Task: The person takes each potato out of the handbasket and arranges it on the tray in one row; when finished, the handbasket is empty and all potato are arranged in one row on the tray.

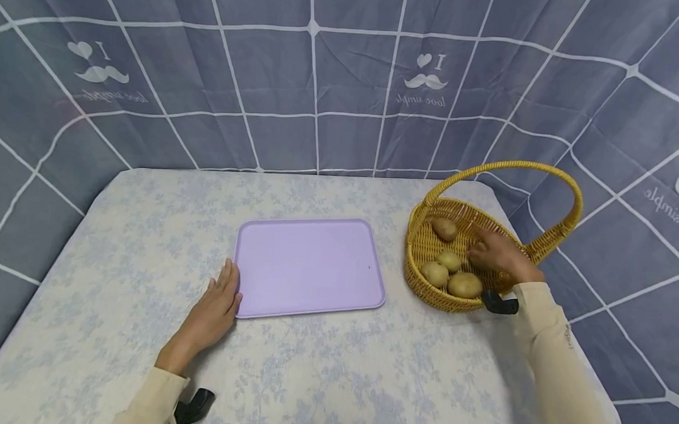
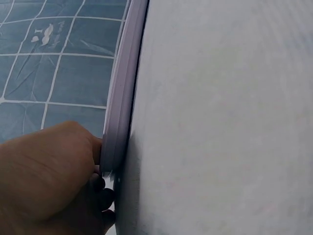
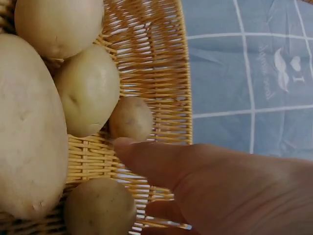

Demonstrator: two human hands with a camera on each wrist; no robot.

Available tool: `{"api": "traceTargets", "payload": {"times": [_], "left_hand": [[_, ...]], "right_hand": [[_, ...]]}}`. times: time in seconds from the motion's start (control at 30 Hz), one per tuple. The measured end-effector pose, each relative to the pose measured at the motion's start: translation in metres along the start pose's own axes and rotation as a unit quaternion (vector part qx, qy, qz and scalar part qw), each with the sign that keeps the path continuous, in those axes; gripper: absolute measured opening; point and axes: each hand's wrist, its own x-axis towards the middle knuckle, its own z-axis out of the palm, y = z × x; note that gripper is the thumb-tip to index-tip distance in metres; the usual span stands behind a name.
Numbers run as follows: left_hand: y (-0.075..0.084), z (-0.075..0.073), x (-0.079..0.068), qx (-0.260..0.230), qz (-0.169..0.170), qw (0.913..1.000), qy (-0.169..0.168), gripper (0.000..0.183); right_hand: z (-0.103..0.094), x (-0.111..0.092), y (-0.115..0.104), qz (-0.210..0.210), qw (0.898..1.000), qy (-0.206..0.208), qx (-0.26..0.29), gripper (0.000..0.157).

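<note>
Rounded yellow-brown potatoes (image 1: 464, 285) lie in the round golden wicker basket (image 1: 429, 294) at right; whether the right hand (image 1: 497, 252) there grips one cannot be told. Careless lifting could snag the arched handle (image 1: 512, 164), tipping it. The left hand (image 1: 212, 309), fingers extended, touches the flat lilac tray (image 1: 308, 267); pushing could slide it.

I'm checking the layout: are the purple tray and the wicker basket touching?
Apart: the head view shows a strip of tablecloth between the purple tray and the wicker basket.
</note>
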Motion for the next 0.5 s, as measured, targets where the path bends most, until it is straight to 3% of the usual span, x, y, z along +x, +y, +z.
{"api": "traceTargets", "payload": {"times": [0.1,0.3,0.5], "left_hand": [[0.000,-0.001,0.001,0.003,-0.001,1.0000,-0.003,0.059],[0.001,-0.002,0.003,0.003,0.001,1.0000,-0.006,0.060],[0.002,0.000,0.003,-0.001,0.001,0.9999,-0.011,0.060]], "right_hand": [[0.000,0.006,0.001,-0.001,1.000,-0.027,-0.016,0.041],[0.000,0.019,0.003,0.021,0.994,-0.087,-0.064,0.050],[0.005,0.022,0.014,0.039,0.988,-0.116,-0.093,0.022]]}}
